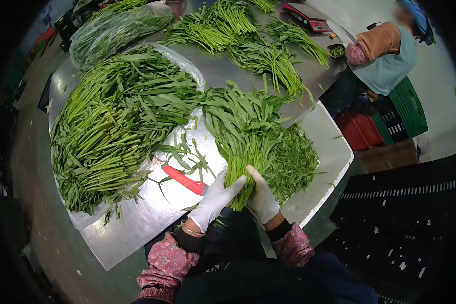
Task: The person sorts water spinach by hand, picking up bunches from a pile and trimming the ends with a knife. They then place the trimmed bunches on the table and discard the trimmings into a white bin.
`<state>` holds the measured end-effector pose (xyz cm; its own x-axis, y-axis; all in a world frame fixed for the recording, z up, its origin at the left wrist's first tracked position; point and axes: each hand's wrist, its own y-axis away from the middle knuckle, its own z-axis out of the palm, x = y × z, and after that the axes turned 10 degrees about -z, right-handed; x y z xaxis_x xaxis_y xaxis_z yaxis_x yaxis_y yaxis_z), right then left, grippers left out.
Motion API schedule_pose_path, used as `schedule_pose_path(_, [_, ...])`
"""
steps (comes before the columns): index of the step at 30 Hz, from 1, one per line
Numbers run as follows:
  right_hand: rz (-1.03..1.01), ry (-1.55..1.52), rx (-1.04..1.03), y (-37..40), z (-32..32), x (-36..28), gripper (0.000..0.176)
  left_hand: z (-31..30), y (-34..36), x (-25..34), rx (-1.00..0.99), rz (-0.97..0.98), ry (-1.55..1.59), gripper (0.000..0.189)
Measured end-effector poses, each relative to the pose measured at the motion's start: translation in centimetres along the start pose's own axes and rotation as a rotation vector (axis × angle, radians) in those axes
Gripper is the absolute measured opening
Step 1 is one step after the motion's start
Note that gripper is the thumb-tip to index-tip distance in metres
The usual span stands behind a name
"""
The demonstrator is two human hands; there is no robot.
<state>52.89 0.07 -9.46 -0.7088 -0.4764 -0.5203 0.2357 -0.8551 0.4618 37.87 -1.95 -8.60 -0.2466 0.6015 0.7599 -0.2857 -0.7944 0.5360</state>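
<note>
My left hand [214,198], in a white glove, grips the left side of the stem ends of a bunch of leafy greens [245,126]. On the right side of the same stems, my right hand [261,197] is closed, also gloved. The leaves of the bunch point away from me, over the table edge and a white tub [343,161] holding cut leaves [294,164]. A red-handled knife [185,180] lies on the metal table [142,215] just left of my left hand. Further left is a large pile of greens [116,131] on a plastic sheet.
More bunches of greens [213,25] and a plastic-wrapped bundle [121,30] lie at the table's far side. A red scale [306,17] and a small bowl [335,50] stand far right. Another person [390,55] is beside green [408,106] and red crates [358,130].
</note>
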Motion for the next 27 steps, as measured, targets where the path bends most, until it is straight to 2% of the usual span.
schedule_pose_path(1, [0.013, 0.003, -0.014, 0.1, 0.0, 0.0, 0.039, 0.8, 0.5, 0.9, 0.037, -0.050, 0.078, 0.062])
schedule_pose_path(4, [0.049, 0.044, -0.058, 0.2, -0.3, -0.3, 0.043, 1.0, 0.1, -0.2, 0.057, -0.028, 0.065, 0.062])
schedule_pose_path(8, [0.137, 0.176, -0.032, 3.7, -0.9, -0.4, 0.039, 1.2, 4.2, 0.5, -0.161, -0.042, 0.083, 0.051])
schedule_pose_path(9, [0.160, 0.231, -0.023, 5.9, -0.1, -0.6, 0.038, 0.5, 5.3, -0.8, -0.273, -0.250, 0.148, 0.041])
schedule_pose_path(10, [0.185, 0.287, -0.016, 7.7, 0.0, -0.3, 0.036, 0.2, 6.6, -1.2, -0.330, -0.334, 0.192, 0.036])
schedule_pose_path(11, [0.258, 0.299, -0.054, 8.8, -2.2, 1.2, 0.037, 0.1, 8.1, -1.8, -0.321, -0.461, 0.309, 0.041])
schedule_pose_path(12, [0.332, 0.310, -0.095, 9.1, -3.8, 2.4, 0.039, -0.2, 9.4, -2.7, -0.354, -0.478, 0.298, 0.047])
schedule_pose_path(14, [0.303, 0.261, -0.206, 10.6, -1.9, 2.6, 0.057, 0.6, 10.9, -4.9, -0.207, -0.335, 0.154, 0.053])
schedule_pose_path(17, [0.351, 0.226, -0.322, 11.5, -0.1, 1.7, 0.066, 0.8, 12.3, -3.0, -0.234, -0.386, 0.108, 0.057])
schedule_pose_path(19, [0.358, 0.225, -0.399, 10.9, 0.7, 1.2, 0.070, 0.3, 12.2, -3.5, -0.259, -0.341, -0.011, 0.058])
schedule_pose_path(21, [0.284, 0.352, -0.441, 10.1, 2.0, 0.5, 0.068, 0.0, 11.9, -4.1, -0.307, -0.280, -0.100, 0.061])
schedule_pose_path(24, [0.276, 0.422, -0.375, 9.1, 0.2, 2.2, 0.062, 0.0, 10.4, -5.1, -0.121, -0.238, -1.041, 0.062])
schedule_pose_path(27, [0.282, 0.456, -0.224, 9.3, 0.4, 2.9, 0.053, -0.5, 9.7, -6.0, -0.064, -0.166, -1.114, 0.060])
